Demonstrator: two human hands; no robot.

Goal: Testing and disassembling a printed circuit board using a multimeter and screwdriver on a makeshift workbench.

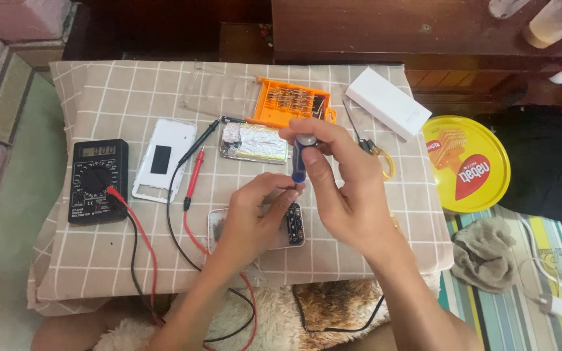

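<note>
Near the front edge of the checked cloth [99,260], an opened phone [292,227] is pinned flat by the left hand [248,221], its fingers pinching the driver tip. A blue screwdriver [299,162] is gripped upright in the closed right hand [339,188], so the tip can be steadied over the phone.

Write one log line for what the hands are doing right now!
right hand: holds blue screwdriver upright | left hand: pinches its tip, over opened phone | multimeter: left
</note>
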